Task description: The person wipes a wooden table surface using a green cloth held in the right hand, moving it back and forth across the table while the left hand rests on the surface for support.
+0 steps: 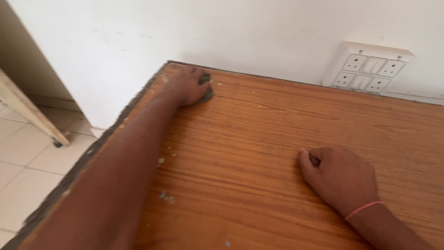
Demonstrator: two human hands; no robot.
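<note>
Wooden tabletop [259, 139] fills the frame, its grain running left to right. At upper left, the left hand [189, 85] curls its fingers over a small dark pad [206, 85]; its long axis cannot be told. Lower right, the right hand [340, 178] rests loosely fisted, empty.

a wooden tabletop [259, 139] with orange-brown grain fills the centre and right of the frame. pale flecks [166, 198] dot its lower left, near the rough dark edge [88, 157]. a small dark pad [206, 87] lies at the upper left corner.
</note>
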